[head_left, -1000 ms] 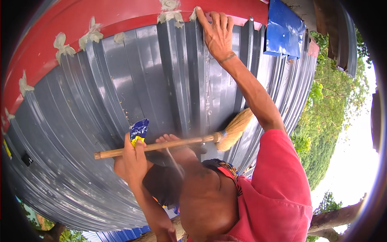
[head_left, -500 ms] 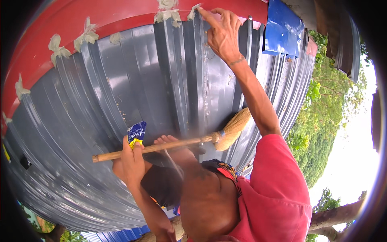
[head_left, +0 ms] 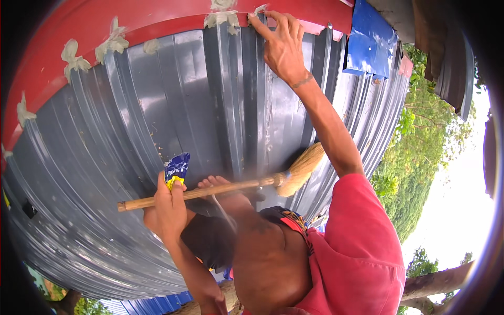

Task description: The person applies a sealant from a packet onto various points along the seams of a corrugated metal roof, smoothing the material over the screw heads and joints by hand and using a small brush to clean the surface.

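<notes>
Right grip (head_left: 283, 50): loosely spread, nothing visibly held; digits at putty smear (head_left: 261, 8).
Putty smear: on red metal flashing (head_left: 157, 19), partly covered.
Shift: contact lower, from smear's upper end to flashing's edge; apparently working the seam downward.
Left grip (head_left: 170, 210): pinching blue-and-yellow packet (head_left: 177, 166), as before.
Straw broom (head_left: 231, 187): beneath left grip.

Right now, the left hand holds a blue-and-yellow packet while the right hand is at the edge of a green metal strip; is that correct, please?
Not quite: the metal strip is red, not green, as the head view shows. The left hand holds the packet, and the right hand is at that edge.
</notes>
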Demonstrator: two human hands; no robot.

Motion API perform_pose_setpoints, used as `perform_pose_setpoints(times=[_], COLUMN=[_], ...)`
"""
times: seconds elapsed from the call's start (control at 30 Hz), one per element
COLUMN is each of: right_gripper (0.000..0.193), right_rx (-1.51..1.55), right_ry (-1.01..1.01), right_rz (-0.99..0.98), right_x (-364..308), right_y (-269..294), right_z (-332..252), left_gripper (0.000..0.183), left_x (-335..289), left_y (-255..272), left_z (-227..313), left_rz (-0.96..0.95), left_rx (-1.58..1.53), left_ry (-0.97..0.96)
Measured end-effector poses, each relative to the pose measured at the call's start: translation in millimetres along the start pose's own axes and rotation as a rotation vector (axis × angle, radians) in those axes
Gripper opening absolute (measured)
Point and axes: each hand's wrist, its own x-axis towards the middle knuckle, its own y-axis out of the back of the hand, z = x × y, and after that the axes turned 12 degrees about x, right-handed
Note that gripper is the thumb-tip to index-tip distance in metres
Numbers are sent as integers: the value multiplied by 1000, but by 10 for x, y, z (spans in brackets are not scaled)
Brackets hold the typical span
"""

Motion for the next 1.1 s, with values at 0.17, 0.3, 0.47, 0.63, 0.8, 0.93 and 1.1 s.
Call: perform_pose_setpoints(times=[0.17, 0.3, 0.47, 0.63, 0.8, 0.93, 1.1], right_gripper=[60, 57, 57, 56, 56, 58, 62], right_rx=[-75, -84, -78, -93, -91, -115, -144], right_ry=[73, 91, 113, 105, 111, 110, 132], right_rz=[-1, -21, -22, 3, 9, -47, -81], right_x=[-65, -140, -138, -26, -63, -125, -195], right_y=[-25, -52, 4, 17, 2, 12, 10], right_z=[-128, -137, -125, -20, -20, -41, -63], left_gripper=[21, 22, 23, 24, 24, 22, 23], left_x=[2, 22, 44, 43, 15, 7, 5], left_y=[-52, -35, -42, -53, -55, -62, -38], left_z=[-91, -34, -22, -18, -36, -26, -33], left_rz=[-2, -27, -32, -39, -28, -17, -45], left_rx=[-70, -68, -77, -55, -63, -67, -81], left_ry=[-28, -47, -48, -38, -59, -43, -39])
